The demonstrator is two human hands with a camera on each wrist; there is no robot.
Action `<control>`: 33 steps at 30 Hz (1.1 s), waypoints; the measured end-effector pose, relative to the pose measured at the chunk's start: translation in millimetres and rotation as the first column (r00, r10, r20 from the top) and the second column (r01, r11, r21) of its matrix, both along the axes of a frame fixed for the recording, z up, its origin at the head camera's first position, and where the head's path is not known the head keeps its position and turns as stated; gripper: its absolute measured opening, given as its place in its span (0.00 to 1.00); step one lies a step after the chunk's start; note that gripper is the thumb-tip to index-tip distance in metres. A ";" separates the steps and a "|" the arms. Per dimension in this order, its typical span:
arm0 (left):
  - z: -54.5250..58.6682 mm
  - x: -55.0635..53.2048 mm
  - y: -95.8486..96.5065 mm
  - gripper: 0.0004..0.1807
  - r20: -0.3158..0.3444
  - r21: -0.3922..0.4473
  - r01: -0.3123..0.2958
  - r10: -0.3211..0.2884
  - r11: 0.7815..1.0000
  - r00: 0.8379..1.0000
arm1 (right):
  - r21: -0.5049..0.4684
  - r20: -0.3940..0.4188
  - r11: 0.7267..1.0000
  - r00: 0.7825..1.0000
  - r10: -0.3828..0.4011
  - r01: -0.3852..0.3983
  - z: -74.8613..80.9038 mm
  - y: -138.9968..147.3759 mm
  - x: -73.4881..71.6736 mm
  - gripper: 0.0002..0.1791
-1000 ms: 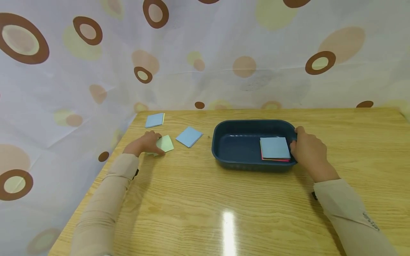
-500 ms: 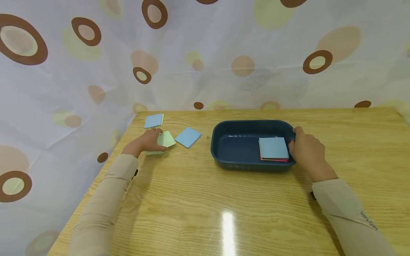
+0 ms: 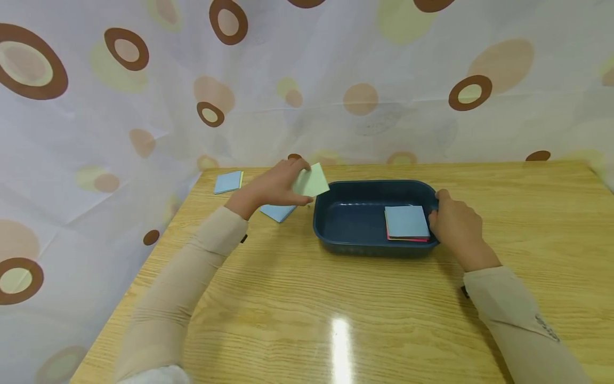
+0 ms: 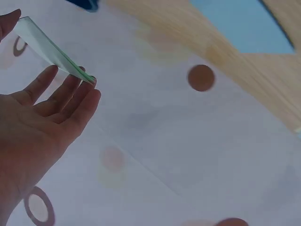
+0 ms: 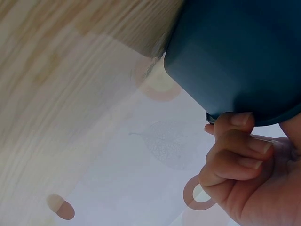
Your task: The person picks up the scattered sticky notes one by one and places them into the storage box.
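Observation:
My left hand pinches a pale green sticky note pad between thumb and fingertips, raised above the table at the bin's left end. In the left wrist view the pad is seen nearly edge-on, its far side resting against the fingertips. The dark blue plastic bin stands on the table, and my right hand grips the rim at its right end. Curled fingers under that rim show in the right wrist view. Inside the bin, at the right, lies a stack of sticky notes, blue on top with red and other colours below.
A light blue note pad lies on the wooden table, partly hidden under my left hand. Farther back on the left lies another blue pad with a yellow edge. A patterned curtain hangs behind the table and along its left side.
My left hand has lifted the green note pad off the table at the left and carried it rightward to the bin's left rim. The right hand keeps its grip on the bin.

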State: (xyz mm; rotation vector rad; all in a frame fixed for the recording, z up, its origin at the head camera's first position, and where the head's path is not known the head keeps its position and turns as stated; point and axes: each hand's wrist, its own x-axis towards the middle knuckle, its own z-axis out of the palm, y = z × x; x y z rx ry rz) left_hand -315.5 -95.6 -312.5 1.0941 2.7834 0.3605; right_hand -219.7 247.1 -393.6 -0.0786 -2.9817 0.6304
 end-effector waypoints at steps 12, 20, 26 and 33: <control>-7.7 -0.1 120.7 0.35 0.010 -0.238 0.173 -0.175 0.956 0.984 | 0.005 0.016 1.000 1.000 0.008 -0.008 -0.7 0.0 -4.7 0.23; -31.4 -0.4 172.9 0.41 0.058 -0.404 0.215 -0.209 0.889 0.976 | 0.020 0.032 1.000 0.999 -0.001 0.001 1.5 0.1 -7.7 0.23; -46.9 3.7 203.8 0.39 0.049 -0.564 0.253 -0.273 0.786 0.961 | 0.022 0.022 0.999 0.999 0.027 -0.027 1.8 4.3 -7.8 0.21; -52.3 9.1 221.6 0.33 0.047 -0.619 0.265 -0.303 0.739 0.952 | 0.017 0.001 0.999 0.999 0.046 -0.047 1.1 5.5 -5.6 0.20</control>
